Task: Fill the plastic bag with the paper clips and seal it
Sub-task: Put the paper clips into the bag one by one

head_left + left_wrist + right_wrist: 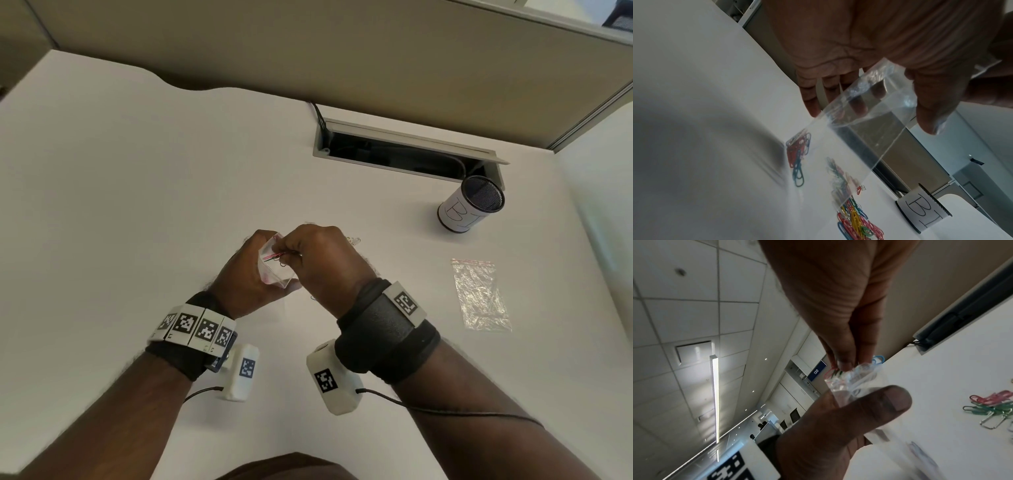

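My left hand point(255, 270) holds a small clear plastic bag point(275, 270) with a red zip strip upright above the desk, thumb and fingers curled round it point(869, 113). My right hand point(301, 255) pinches a few coloured paper clips point(835, 371) at the bag's open mouth point(857, 379). The clips are red, green and blue and partly inside the mouth. The left hand's thumb point(879, 402) presses the bag's side. Loose coloured paper clips point(856, 220) lie in heaps on the white desk under the bag, with more clips point(990, 405) to the right. In the head view my right hand hides most of them.
A second clear bag point(479, 294) lies flat on the desk at the right. A mesh pen cup point(474, 205) with a paper label stands at the back right, beside an open cable tray point(407, 150). A partition wall runs behind the desk.
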Demonstrator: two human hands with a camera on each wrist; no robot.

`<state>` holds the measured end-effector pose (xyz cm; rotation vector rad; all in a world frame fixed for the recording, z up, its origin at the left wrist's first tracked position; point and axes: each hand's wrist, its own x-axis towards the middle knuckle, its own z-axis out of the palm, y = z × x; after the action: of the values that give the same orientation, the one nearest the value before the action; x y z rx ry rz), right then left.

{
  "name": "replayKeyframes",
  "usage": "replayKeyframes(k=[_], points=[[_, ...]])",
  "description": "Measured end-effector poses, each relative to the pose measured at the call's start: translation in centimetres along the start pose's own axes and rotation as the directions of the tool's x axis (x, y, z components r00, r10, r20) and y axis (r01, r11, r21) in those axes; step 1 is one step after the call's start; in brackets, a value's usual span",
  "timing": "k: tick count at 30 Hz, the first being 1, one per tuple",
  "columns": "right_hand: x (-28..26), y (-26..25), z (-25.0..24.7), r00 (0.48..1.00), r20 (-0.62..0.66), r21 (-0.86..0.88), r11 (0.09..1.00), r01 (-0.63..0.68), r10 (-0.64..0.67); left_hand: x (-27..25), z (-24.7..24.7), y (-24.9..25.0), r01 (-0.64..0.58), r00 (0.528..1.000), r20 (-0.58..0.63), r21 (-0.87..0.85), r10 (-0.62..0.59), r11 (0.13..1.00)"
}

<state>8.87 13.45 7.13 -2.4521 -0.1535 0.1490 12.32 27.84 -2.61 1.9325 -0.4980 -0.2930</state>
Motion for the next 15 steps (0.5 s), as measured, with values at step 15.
replayKeyframes(k=[15], points=[[0.0,1.2,-1.9,0.993,-0.115,0.052,0.998,0.047,-0.041,0.1,0.1,0.1,0.01,1.0,0.007,0.027,-0.01,1.0]])
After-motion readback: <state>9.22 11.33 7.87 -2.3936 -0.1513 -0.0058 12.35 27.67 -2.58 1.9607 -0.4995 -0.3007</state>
